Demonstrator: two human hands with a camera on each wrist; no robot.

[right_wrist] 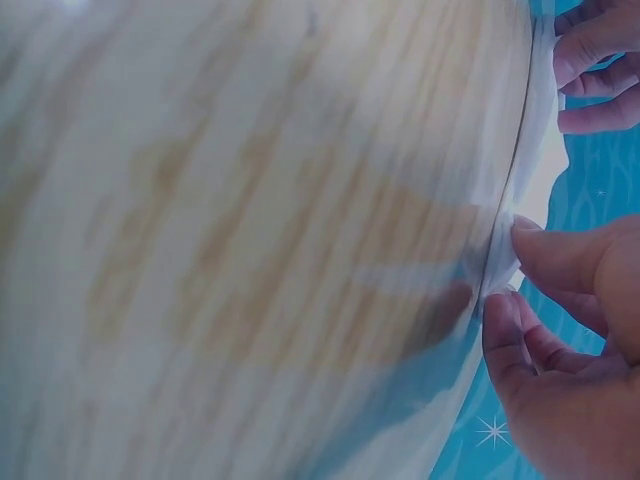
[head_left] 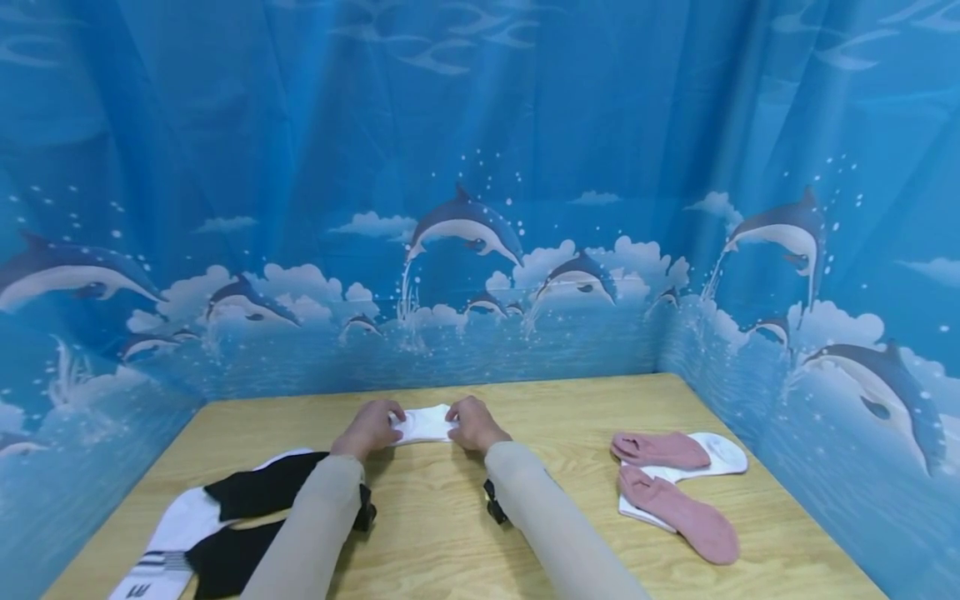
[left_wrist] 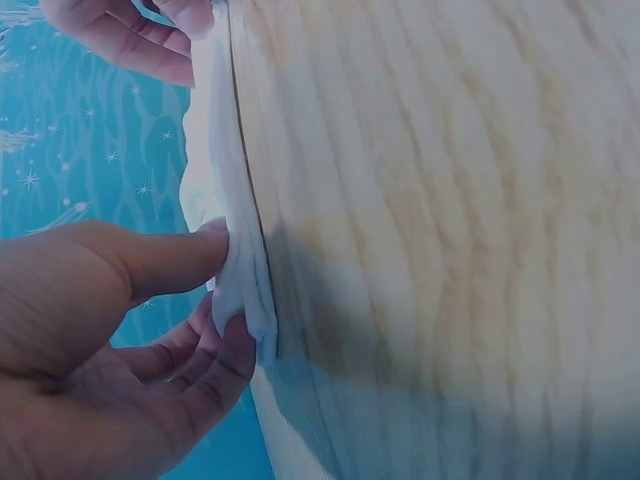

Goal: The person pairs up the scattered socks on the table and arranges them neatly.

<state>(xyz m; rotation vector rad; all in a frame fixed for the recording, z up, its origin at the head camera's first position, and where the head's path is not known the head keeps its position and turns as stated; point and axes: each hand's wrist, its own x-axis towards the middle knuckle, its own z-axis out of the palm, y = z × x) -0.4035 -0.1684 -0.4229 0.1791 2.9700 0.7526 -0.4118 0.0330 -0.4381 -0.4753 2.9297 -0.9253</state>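
Observation:
A white sock (head_left: 424, 423) lies flat near the far edge of the table, stretched sideways between both hands. My left hand (head_left: 373, 428) pinches its left end between thumb and fingers. At the other end my right hand (head_left: 474, 423) pinches the fabric the same way. In the left wrist view the sock (left_wrist: 232, 200) shows as a thin folded layer low over the wood, with the thumb on top and the fingertips at its edge. The right wrist view shows the sock (right_wrist: 518, 160) nearly edge-on, gripped at its near end.
On the left of the wooden table (head_left: 435, 533) lie black socks (head_left: 258, 492) over white striped socks (head_left: 176, 533). Pink socks (head_left: 678, 508) rest across white socks (head_left: 720, 454) on the right. A blue dolphin-print curtain (head_left: 337, 167) stands behind and beside the table.

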